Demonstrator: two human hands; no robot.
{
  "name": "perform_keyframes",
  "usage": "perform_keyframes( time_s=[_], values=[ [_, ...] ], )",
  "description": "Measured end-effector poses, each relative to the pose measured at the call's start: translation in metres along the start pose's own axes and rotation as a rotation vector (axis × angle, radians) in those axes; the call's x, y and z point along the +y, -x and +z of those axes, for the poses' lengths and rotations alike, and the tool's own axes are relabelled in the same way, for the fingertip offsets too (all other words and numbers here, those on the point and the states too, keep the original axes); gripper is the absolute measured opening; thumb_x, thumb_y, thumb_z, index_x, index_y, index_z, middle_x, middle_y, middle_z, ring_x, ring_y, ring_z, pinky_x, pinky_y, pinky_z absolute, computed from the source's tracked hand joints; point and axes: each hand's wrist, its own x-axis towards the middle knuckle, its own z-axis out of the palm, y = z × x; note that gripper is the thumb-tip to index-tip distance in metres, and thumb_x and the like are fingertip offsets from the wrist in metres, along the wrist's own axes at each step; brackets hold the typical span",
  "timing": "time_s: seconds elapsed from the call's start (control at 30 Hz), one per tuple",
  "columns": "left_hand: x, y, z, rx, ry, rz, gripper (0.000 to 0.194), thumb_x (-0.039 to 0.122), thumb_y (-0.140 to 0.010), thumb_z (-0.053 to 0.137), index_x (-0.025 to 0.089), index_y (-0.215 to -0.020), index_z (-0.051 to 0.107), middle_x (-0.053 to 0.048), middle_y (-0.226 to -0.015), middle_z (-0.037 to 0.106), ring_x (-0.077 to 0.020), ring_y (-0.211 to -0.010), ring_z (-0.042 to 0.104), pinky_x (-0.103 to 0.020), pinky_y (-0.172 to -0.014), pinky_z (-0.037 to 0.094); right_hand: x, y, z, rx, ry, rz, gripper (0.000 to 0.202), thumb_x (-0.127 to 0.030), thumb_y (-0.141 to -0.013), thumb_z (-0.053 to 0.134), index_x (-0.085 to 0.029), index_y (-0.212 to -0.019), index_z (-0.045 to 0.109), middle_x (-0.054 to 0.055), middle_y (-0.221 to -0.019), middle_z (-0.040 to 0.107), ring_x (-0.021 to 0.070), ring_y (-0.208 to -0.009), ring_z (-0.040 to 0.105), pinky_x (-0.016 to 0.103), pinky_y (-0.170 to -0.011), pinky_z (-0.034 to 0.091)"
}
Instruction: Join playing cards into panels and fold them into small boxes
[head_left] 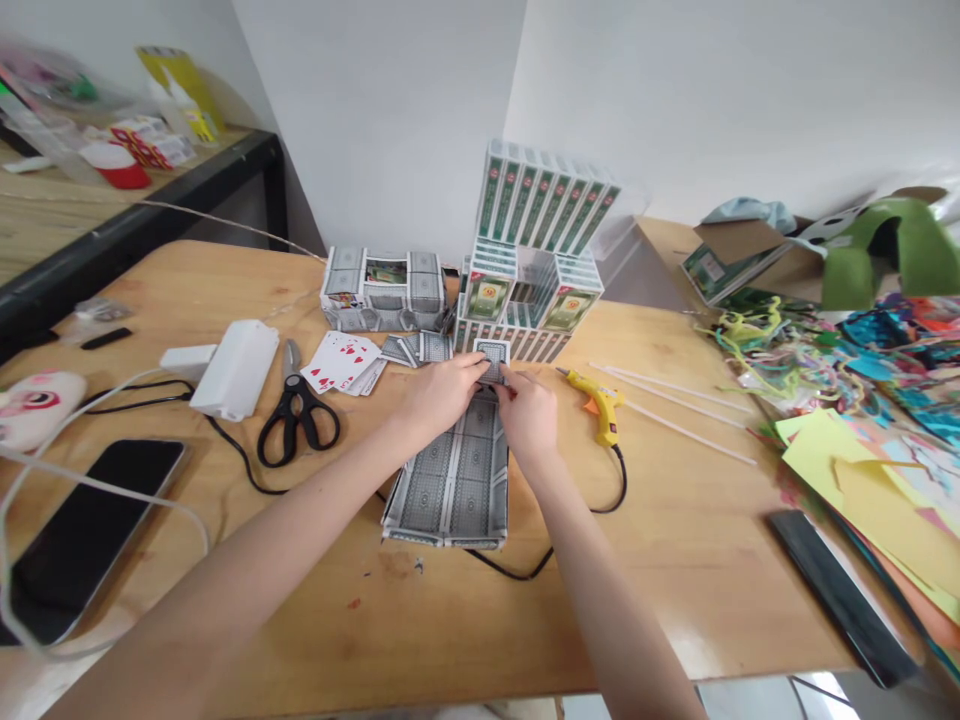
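Single head-worn view, close above wooden table (pixel 675 560), facing forward and down, white wall (pixel 390 120) beyond.

Lower corners of card (pixel 492 353) seemingly behind fingers (pixel 470 366).

Room as I see it remotely: pale walls (pixel 390 120), meeting at a seam, rise behind the wooden table's (pixel 675 540) far edge; a black-framed table (pixel 112 238) stands past its far-left corner; light floor tiles (pixel 739 698) show below the near edge, toward the right.
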Motion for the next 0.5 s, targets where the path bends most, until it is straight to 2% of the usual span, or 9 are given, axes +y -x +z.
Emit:
perform_keyframes(
  time_s=[0.13,0.3,0.5],
  values=[
    [0.0021,0.0012,-0.0015,0.013,0.039,-0.009,0.037,0.007,-0.086,0.052,0.017,-0.12,0.063,-0.008,-0.133,0.059,-0.0234,-0.115,0.061,-0.039,-0.098,0.051,-0.0012,0.0007,-0.0003,0.019,0.012,0.008,0.034,-0.014,-0.084,0.055,-0.015,-0.115,0.068,0.011,-0.104,0.071,0.024,-0.09,0.065,0.032,-0.081,0.048],
    [0.0018,0.0007,-0.001,0.017,0.079,-0.018,0.036,0.007,-0.086,0.053,0.016,-0.12,0.063,-0.008,-0.133,0.059,-0.0236,-0.113,0.063,-0.041,-0.099,0.051,-0.0031,0.0008,-0.0018,0.014,0.042,0.008,0.034,-0.014,-0.085,0.053,-0.016,-0.116,0.067,0.01,-0.106,0.071,0.0233,-0.093,0.065,0.031,-0.082,0.047],
    [-0.002,-0.0029,0.0043,-0.018,0.066,0.004,0.034,0.007,-0.087,0.051,0.014,-0.118,0.065,-0.009,-0.129,0.062,-0.023,-0.116,0.061,-0.038,-0.103,0.048,-0.0085,-0.0011,-0.0068,-0.107,0.209,0.03,0.031,-0.017,-0.091,0.049,-0.014,-0.118,0.065,0.01,-0.109,0.07,0.02,-0.096,0.065,0.026,-0.081,0.046]
  ],
)
